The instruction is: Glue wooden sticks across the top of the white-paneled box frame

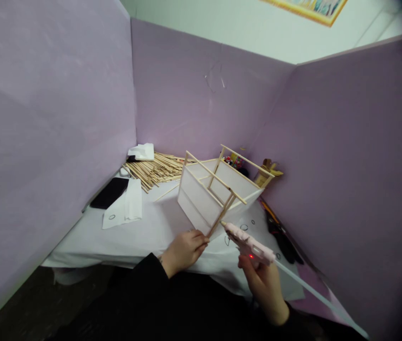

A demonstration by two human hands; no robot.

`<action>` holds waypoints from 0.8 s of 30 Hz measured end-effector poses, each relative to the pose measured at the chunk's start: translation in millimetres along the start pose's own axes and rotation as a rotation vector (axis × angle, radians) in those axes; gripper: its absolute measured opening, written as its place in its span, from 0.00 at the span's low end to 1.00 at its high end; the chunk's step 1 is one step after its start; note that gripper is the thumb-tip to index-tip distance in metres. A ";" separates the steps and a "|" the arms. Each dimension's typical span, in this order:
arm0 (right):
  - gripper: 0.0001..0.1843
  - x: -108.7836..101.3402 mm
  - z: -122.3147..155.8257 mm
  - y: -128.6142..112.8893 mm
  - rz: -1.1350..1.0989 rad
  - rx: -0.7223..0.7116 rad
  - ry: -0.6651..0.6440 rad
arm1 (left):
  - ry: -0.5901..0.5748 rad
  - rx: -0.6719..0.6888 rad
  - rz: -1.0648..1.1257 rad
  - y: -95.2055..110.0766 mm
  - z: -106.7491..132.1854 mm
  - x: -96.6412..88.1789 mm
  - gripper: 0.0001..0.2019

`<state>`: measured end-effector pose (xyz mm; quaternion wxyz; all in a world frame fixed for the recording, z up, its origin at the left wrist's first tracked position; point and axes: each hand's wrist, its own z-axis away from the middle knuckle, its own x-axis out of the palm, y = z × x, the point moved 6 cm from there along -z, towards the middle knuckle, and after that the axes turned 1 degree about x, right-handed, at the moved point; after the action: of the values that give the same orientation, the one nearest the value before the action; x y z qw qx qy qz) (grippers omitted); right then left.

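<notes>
Pink glue gun (pixel 249 241), one — wooden frame (pixel 218 180), one

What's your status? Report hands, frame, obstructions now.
Left hand holding panelled frame at its near corner. Right hand gripping pink glue gun, nozzle close to frame. Stick pile beyond, clear of both hands.

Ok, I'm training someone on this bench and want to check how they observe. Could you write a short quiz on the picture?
1. What does the right hand hold?
2. True or false: in the picture, the pile of sticks lies left of the wooden frame.
3. The left hand touches: a) the pile of sticks, b) the wooden frame, c) the white paper.

Key: 1. A pink glue gun. 2. True. 3. b.
</notes>
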<state>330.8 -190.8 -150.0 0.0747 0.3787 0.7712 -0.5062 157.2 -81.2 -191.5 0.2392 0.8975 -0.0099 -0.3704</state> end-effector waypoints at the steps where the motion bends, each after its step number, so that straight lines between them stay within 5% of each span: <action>1: 0.16 -2.4 -0.8 -3.3 0.026 -0.025 0.030 | 0.001 0.003 0.002 -0.1 0.0 0.0 0.12; 24: 0.23 9.1 -2.7 -9.0 0.020 -0.103 -0.078 | 0.011 -0.032 0.014 0.9 -0.1 -1.2 0.10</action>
<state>319.2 -185.8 -146.8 0.1289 0.3619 0.7890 -0.4795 156.5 -81.7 -190.2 0.2561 0.8955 -0.0087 -0.3639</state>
